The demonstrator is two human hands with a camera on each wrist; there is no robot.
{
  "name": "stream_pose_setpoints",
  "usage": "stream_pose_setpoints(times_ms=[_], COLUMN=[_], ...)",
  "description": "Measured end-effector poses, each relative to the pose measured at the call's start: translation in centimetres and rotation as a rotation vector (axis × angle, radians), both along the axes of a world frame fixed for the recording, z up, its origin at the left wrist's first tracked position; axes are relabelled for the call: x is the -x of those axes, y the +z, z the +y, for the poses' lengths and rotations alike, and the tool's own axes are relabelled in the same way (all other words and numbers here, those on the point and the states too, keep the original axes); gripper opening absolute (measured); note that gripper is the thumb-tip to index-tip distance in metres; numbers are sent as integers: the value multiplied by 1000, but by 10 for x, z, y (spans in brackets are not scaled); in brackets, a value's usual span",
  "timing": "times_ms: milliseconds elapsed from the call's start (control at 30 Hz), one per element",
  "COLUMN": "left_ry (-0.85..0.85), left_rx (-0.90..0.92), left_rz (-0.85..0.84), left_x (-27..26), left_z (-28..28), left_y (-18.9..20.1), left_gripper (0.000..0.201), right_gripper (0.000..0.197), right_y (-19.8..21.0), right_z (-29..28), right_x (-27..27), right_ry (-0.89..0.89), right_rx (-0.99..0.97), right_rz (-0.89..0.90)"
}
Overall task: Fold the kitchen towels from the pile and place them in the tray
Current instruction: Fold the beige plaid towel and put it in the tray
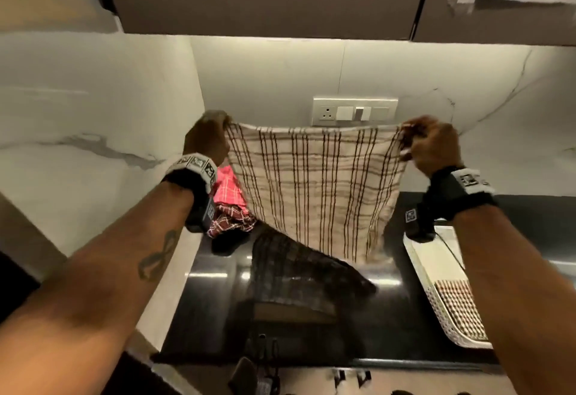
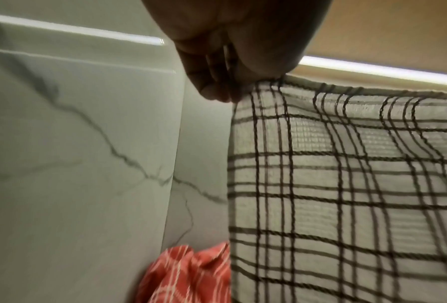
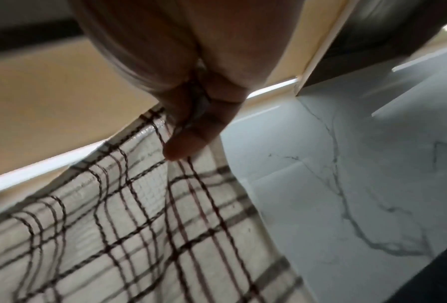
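Both hands are raised in the head view: the left hand [image 1: 206, 135] and the right hand [image 1: 431, 142] each pinch one top corner of a cream checked towel [image 1: 314, 188], stretching its upper edge level in front of the far wall, with forearms reaching forward and apart. It hangs free above the dark countertop [image 1: 218, 310], its lower edge just over a dark checked towel [image 1: 299, 273] lying there; a pink and red pile [image 1: 229, 204] sits at the far left, and the white perforated tray [image 1: 436, 273] stands near on the right. From the left wrist, curled fingertips [image 2: 212, 90] close on the cloth's corner, fabric bunching at the pinch, with the red towel [image 2: 186, 274] below. From the right wrist, a thumb and fingers [image 3: 191, 141] clamp the other corner, the weave pulling into diagonal creases. Judging by the drape, the cloth is thin, light and limp, not slippery and not fragile; it should hold no shape of its own, so corners or hems look like the best places to grip, with tension kept between them while folding.
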State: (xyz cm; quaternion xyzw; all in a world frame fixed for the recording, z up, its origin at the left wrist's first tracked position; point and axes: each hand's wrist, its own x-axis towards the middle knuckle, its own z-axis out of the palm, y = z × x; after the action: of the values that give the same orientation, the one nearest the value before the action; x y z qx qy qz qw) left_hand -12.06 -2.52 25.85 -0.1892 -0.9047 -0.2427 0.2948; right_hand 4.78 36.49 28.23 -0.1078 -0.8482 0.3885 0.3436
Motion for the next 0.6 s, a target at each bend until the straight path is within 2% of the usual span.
stream_pose_setpoints(times_ms=[100,233,300,400,433,600], left_ry=[-26,-13,-18,-64,-73,-141], left_rx=[-179,-217,-211,-208,-199,-175], left_rz=[178,244,217,131,81,-238], left_x=[-25,-81,-116,-170,-188,-267], left_z=[-10,-31,-40,-52,-57,-77], left_y=[25,5,-24,-77,-99,-195], left_gripper=[25,24,24,22,23,37], right_gripper=[23,12,4,9,4,17], right_y=[24,10,-18,-70,-89,-192], right_z=[-2,-3,-3,-4,-5,-2], right_x=[-24,-62,-85,-119,-132,-189], right_ry=[52,155,173,161,178,190], right_rx=[144,229,209,144,159,189], right_rz=[229,260,195,71,34,-249])
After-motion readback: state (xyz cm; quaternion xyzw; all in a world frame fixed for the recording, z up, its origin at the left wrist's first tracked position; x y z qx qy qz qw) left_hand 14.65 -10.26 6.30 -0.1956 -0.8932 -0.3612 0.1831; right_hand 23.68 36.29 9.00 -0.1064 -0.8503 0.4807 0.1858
